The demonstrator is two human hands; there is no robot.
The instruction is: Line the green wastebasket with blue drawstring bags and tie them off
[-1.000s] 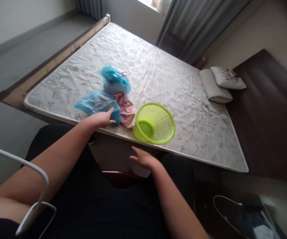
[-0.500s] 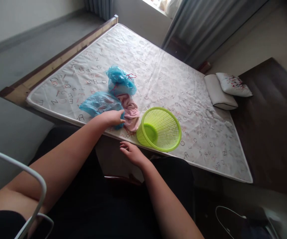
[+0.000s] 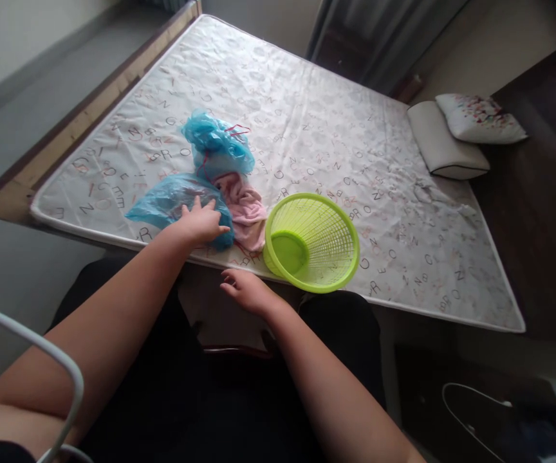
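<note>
My left hand lies with spread fingers on a flat blue plastic bag at the mattress's near edge. Beside it, to the right, is a crumpled pink cloth. A bunched roll of blue plastic bags with red drawstrings rests just behind these. My right hand hovers at the mattress edge, fingers loosely curved and apart, holding nothing. Close to it, a lime-green plastic basket leans tilted, its open mouth facing me; I see nothing inside.
The mattress with printed letters lies on a wooden bed frame. A beige pillow and a flowered white cushion are at the far right. Grey curtains hang behind. A white cable loops at the lower left.
My left hand has shifted left over the flat blue bag and its fingers have spread. My right hand stays near the mattress edge. The camera view has tilted downward a little.
</note>
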